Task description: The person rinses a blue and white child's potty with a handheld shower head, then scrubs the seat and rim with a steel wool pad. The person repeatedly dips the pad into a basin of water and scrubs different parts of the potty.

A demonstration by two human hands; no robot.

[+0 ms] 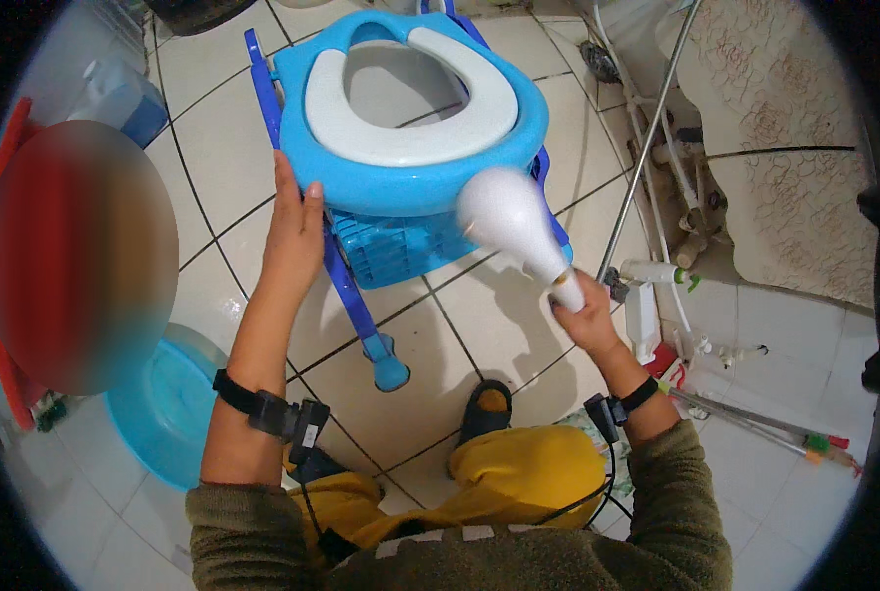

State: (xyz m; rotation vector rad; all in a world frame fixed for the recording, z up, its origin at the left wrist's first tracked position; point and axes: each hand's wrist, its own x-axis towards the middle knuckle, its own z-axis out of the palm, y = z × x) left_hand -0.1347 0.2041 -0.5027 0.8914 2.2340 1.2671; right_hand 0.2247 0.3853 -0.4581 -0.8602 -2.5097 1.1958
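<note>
A blue child's potty training seat point(519, 128) with a white padded ring point(395, 148) stands on dark blue folding legs, upper middle. My left hand point(297, 222) is at its near left side, with fingers and thumb around the edge where the leg point(346, 286) meets the seat; part of this grip is hidden. In my right hand point(589, 320) is a white shower head point(509, 217) by its handle. The shower head is raised near the seat's front right edge, its broad end overlapping that edge in view. Whether they touch, I cannot tell. A light blue step point(400, 246) shows below the seat.
On the left are a light blue basin point(164, 424), a blurred red and tan round shape point(80, 256) and a jug of blue liquid point(115, 103). A metal pole point(647, 148), pipes and bottles line the right wall. Long-handled tools point(765, 419) lie lower right.
</note>
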